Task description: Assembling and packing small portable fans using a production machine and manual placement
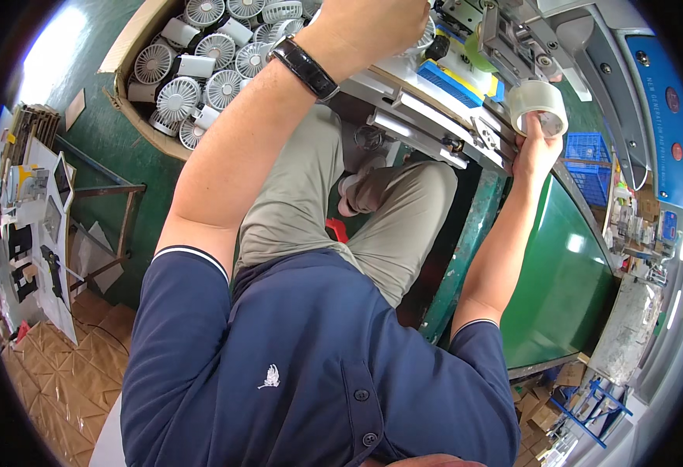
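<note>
My left hand [376, 31], with a black-strapped watch [304, 68] on its wrist, reaches across the top of the picture. The frame's upper edge cuts off most of its fingers, so I cannot tell what they hold. Just past it, part of a white round fan-like piece [428, 35] shows beside the machine's fixture. On the right, my right hand [540, 148] grips a wide roll of clear tape [537, 100], the thumb pressed inside its ring. That roll is beside the metal parts of a pad printing machine [524, 43].
An open cardboard box [115, 74] full of small white handheld fans [179, 99] stands at upper left. A blue control panel [664, 117] is at upper right. A green tabletop [567, 272] lies by my right arm, with a blue crate [588, 161] beyond. A blue-yellow block [454, 82] sits on the machine.
</note>
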The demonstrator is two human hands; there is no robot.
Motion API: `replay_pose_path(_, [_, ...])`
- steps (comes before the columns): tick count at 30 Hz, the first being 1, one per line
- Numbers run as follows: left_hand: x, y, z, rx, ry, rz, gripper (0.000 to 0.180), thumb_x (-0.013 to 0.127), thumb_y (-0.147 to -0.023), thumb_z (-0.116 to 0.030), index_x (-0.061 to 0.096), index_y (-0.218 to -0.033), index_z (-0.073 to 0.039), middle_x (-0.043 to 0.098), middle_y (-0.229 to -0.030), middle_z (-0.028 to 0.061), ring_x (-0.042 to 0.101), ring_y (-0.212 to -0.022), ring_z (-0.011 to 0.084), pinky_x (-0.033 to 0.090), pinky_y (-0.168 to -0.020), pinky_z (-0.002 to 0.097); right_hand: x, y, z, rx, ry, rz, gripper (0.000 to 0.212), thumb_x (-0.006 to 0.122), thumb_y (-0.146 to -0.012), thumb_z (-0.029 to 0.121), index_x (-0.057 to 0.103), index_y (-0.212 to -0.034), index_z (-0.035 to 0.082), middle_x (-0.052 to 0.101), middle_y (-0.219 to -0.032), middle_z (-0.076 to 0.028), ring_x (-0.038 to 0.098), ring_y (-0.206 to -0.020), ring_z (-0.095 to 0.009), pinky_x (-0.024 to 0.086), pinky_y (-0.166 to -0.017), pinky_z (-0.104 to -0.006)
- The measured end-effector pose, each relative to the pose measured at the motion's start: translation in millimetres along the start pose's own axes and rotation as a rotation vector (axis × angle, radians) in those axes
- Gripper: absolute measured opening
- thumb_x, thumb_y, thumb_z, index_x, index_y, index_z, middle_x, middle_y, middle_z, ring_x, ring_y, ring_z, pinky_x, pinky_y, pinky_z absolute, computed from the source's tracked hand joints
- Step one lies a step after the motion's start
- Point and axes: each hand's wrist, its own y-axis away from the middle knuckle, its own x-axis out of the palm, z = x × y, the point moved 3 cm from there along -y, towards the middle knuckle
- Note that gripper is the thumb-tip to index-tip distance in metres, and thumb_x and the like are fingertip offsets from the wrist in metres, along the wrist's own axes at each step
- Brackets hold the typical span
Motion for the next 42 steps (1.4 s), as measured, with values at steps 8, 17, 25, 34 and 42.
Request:
replay_pose_path(8, [-3, -2, 1, 0.145, 0.077, -0.260, 0.021, 0.068, -0.091, -0.016, 0.058, -0.105, -0.004, 0.058, -0.097, 0.0174, 0.062, -0.076, 0.0366, 0.053, -0.073, 0.0450, -1, -1, -1, -0.002, -0.070, 0.033, 0.029, 0.078, -0.095, 0.020, 0.069, -0.116, 0.003, 0.071, -0.091, -0.009, 0.055, -0.063, -0.008, 0.045, -0.050, -0.0202])
replay_pose_path(17, [-20, 18, 8, -0.022, -0.041, -0.464, 0.031, 0.069, -0.097, -0.026, 0.065, -0.120, -0.006, 0.063, -0.103, 0.0136, 0.064, -0.076, 0.0291, 0.054, -0.069, 0.0385, -8, 11, 22, -0.037, -0.231, 0.069, 0.024, 0.074, -0.098, 0.022, 0.069, -0.114, 0.004, 0.074, -0.100, -0.011, 0.055, -0.063, -0.010, 0.046, -0.050, -0.0215])
replay_pose_path(25, [-41, 21, -1, -0.029, 0.775, -0.321, 0.034, 0.069, -0.100, -0.026, 0.052, -0.110, 0.002, 0.059, -0.093, 0.0134, 0.067, -0.085, 0.0292, 0.056, -0.071, 0.0385, -19, 17, 44, -0.049, -0.497, 0.152, 0.027, 0.071, -0.099, 0.018, 0.064, -0.120, 0.003, 0.073, -0.110, -0.017, 0.061, -0.066, -0.016, 0.048, -0.052, -0.0227])
replay_pose_path(34, [-13, -5, 9, 0.145, 0.874, -0.433, 0.051, 0.070, -0.099, -0.028, 0.055, -0.134, 0.004, 0.059, -0.106, 0.0190, 0.066, -0.088, 0.0320, 0.056, -0.074, 0.0410, -12, 33, 52, -0.165, -0.551, 0.295, 0.031, 0.067, -0.100, 0.013, 0.057, -0.127, 0.002, 0.071, -0.111, -0.022, 0.067, -0.070, -0.023, 0.051, -0.056, -0.0245])
replay_pose_path(42, [-19, 8, 4, 0.224, 0.684, -0.381, 0.048, 0.076, -0.094, -0.037, 0.073, -0.133, -0.010, 0.065, -0.112, 0.0124, 0.059, -0.081, 0.0198, 0.051, -0.072, 0.0324, -11, 33, 54, -0.157, -0.439, 0.266, 0.030, 0.067, -0.099, 0.010, 0.058, -0.126, 0.002, 0.070, -0.108, -0.020, 0.064, -0.064, -0.020, 0.048, -0.053, -0.0220])
